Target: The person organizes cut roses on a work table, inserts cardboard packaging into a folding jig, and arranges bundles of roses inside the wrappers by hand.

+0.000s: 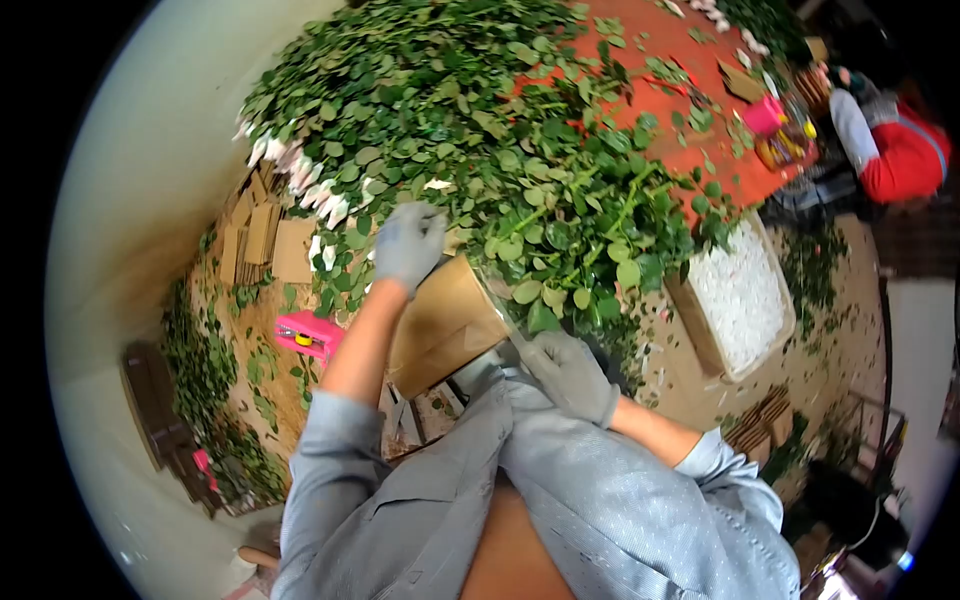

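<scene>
My left hand (410,243), in a grey glove, is closed above the upper left edge of a brown cardboard piece (447,325); what its curled fingers hold, if anything, is hidden. The cardboard lies tilted in front of my lap. My right hand (567,375), also gloved, has its fingers pressed together at the cardboard's right edge, near the cut leafy stems (600,240). A large heap of green leafy stems (430,90) spreads just beyond both hands, with white-wrapped ends (320,195) along its left side.
A pink tool (310,335) lies left of my left forearm. Folded cardboard (260,235) stands at the left. A box of white pieces (740,300) is at the right. A person in red (900,150) is at the upper right, beside the red table (640,40).
</scene>
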`<action>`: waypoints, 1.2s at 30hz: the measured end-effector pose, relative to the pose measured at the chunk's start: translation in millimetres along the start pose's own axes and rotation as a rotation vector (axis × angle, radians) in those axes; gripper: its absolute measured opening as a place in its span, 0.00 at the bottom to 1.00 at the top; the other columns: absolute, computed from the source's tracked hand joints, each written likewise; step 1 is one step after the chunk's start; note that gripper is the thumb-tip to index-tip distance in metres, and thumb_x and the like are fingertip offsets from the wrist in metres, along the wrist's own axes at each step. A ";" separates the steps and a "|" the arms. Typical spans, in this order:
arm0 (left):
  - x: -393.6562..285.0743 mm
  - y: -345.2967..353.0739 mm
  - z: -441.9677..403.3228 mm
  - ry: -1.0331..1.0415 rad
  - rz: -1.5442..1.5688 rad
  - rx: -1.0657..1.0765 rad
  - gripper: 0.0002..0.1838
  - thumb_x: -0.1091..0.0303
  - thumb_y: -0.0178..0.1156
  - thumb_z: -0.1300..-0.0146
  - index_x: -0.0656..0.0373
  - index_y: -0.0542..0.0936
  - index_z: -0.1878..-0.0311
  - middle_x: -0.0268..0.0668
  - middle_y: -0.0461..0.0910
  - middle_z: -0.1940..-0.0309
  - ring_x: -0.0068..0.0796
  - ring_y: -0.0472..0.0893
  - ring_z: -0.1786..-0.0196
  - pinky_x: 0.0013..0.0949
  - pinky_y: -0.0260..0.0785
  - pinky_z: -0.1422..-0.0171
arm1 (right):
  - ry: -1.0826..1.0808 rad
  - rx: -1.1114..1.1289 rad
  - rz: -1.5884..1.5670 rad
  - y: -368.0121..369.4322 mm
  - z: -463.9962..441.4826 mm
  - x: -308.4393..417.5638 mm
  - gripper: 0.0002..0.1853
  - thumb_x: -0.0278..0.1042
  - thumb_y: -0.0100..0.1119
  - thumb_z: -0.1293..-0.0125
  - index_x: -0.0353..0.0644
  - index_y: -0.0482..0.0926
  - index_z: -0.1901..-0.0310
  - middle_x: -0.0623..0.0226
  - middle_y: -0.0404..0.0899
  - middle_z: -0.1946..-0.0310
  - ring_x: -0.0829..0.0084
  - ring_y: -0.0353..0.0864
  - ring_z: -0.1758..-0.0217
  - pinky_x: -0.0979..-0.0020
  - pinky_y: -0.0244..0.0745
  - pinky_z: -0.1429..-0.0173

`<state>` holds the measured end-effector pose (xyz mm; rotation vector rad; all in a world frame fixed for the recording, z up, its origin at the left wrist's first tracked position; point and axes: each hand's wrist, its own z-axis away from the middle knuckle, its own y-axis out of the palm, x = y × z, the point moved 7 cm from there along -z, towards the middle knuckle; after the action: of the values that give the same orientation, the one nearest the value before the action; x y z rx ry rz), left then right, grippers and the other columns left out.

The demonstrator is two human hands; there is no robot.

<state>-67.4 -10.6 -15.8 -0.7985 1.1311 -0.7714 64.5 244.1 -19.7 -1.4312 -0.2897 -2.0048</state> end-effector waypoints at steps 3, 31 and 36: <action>-40.8 5.2 58.4 0.424 0.049 -0.228 0.33 0.60 0.74 0.44 0.61 0.75 0.37 0.54 0.77 0.40 0.57 0.75 0.36 0.49 0.68 0.32 | -0.235 -0.048 0.242 -27.8 4.5 -4.7 0.18 0.44 0.51 0.22 0.34 0.79 0.59 0.49 0.78 0.65 0.50 0.78 0.62 0.55 0.71 0.56; -0.4 53.4 164.5 0.309 -0.280 -0.015 0.60 0.65 0.80 0.60 0.59 0.58 0.21 0.56 0.54 0.20 0.62 0.54 0.19 0.58 0.47 0.19 | -0.355 -0.405 0.297 29.7 -23.1 -120.6 0.13 0.39 0.53 0.26 0.37 0.80 0.56 0.44 0.81 0.60 0.41 0.79 0.53 0.48 0.73 0.48; 0.3 53.0 163.2 0.306 -0.227 -0.011 0.61 0.66 0.79 0.61 0.58 0.57 0.20 0.56 0.53 0.20 0.64 0.55 0.20 0.58 0.47 0.19 | -0.459 -0.328 0.536 42.5 -51.3 -142.8 0.11 0.36 0.53 0.31 0.40 0.81 0.55 0.47 0.83 0.62 0.42 0.81 0.56 0.46 0.75 0.52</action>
<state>96.3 40.4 -24.4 -0.8463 1.3301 -1.1057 79.2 238.4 -176.4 -1.9252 0.2288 -1.3185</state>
